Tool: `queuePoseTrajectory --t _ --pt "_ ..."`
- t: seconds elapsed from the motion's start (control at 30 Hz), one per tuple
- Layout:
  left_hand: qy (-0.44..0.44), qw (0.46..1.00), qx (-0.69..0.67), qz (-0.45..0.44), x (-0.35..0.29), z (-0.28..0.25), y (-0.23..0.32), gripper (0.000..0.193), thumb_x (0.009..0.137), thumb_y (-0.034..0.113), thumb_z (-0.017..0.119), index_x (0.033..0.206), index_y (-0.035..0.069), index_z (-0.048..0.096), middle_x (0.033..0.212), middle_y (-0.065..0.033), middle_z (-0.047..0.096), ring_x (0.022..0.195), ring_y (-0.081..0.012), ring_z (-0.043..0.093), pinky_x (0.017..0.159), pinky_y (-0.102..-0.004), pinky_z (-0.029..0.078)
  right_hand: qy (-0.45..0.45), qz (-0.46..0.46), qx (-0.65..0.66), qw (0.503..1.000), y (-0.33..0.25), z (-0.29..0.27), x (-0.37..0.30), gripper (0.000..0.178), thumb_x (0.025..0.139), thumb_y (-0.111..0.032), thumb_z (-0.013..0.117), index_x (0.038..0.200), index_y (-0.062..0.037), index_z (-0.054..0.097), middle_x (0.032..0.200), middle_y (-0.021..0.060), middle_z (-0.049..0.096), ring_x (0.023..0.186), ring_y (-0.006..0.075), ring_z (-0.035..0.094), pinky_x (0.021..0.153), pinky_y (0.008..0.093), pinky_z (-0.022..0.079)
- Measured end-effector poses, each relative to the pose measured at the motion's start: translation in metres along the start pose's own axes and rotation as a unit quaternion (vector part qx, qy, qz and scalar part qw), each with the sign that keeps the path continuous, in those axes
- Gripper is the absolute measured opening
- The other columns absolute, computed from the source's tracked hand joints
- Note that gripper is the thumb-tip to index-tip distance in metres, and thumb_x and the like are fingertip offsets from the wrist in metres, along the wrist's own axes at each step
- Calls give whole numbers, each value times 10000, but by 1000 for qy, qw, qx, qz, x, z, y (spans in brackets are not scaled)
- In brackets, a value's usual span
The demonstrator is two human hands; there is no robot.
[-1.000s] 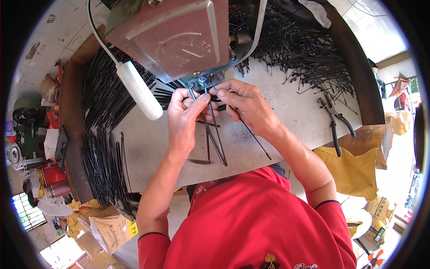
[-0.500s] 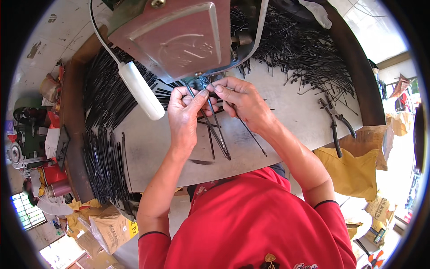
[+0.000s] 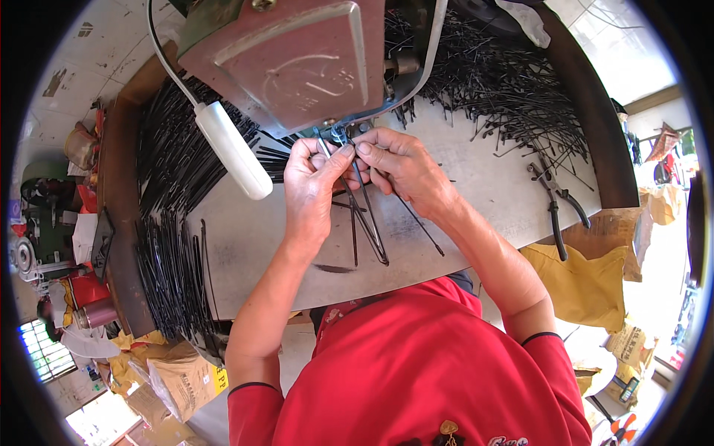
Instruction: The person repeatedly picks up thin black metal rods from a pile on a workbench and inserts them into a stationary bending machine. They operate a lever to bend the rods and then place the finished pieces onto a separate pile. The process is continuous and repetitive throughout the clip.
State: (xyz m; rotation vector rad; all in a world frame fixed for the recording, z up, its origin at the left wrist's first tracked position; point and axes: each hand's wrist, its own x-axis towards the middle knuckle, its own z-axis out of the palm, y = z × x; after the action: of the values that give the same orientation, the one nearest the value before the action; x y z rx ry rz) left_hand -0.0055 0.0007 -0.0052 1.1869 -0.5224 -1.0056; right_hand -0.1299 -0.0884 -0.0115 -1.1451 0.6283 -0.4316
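Under the lower edge of a reddish machine head [image 3: 297,67], both hands are close together. My left hand [image 3: 309,197] is closed, thumb and fingers pinching a black metal rod [image 3: 378,241] bent into a narrow V. The V's bend points toward me and its ends reach up to the machine's working point. Against it, my right hand [image 3: 418,172] is closed on a thin black rod [image 3: 422,227] that slants down to the right. The fingertips and the machine's tooling partly hide where the rods meet. Another short black rod [image 3: 354,238] shows beneath the left hand.
Dense piles of black rods lie at the left [image 3: 171,267] and far right [image 3: 513,97] of the metal tabletop [image 3: 260,275]. Pliers [image 3: 554,197] rest by the right edge. A white lamp [image 3: 234,152] hangs left of my hands. Raised brown edging [image 3: 611,149] borders the table.
My left hand has shifted slightly to the right, and the bent rod has swung a little right with it. My right hand has hardly moved; its grip looks the same.
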Motion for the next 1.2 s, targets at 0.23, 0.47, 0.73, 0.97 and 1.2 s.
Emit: queuePoseTrajectory --t 0.23,0.47,0.73,0.97,1.2 --pt "31 999 7 10 -5 2 -1 203 871 87 648 915 29 458 751 -94 626 610 -145 614 547 -234 488 4 -7 44 999 1 3 -1 199 942 -183 525 1000 -17 618 691 2 544 492 36 419 367 199 251" --pt "5 1000 29 -7 1 -2 4 196 876 84 642 916 29 458 737 -85 624 610 -140 615 549 -225 486 7 1 -2 1000 -6 1 -2 206 947 -190 522 1012 -21 621 687 4 544 492 36 430 357 194 260" --pt "16 998 45 27 -1 2 0 200 881 93 643 911 28 456 726 -79 617 609 -128 612 546 -218 487 20 -17 -35 999 -6 4 -5 198 943 -189 526 1004 -25 618 684 4 549 497 44 449 364 197 283" --pt "27 999 24 38 -4 6 3 202 870 71 649 893 26 454 709 -66 602 602 -128 608 539 -217 486 7 -15 -55 998 -14 5 -7 185 939 -176 515 979 -20 608 679 -3 547 507 49 454 383 201 297" --pt "64 997 -8 51 4 8 -1 185 855 23 640 877 27 457 680 -58 560 565 -134 554 525 -255 466 21 -27 -36 999 -13 12 1 167 935 -139 507 957 -1 599 669 3 532 515 58 448 431 223 336"
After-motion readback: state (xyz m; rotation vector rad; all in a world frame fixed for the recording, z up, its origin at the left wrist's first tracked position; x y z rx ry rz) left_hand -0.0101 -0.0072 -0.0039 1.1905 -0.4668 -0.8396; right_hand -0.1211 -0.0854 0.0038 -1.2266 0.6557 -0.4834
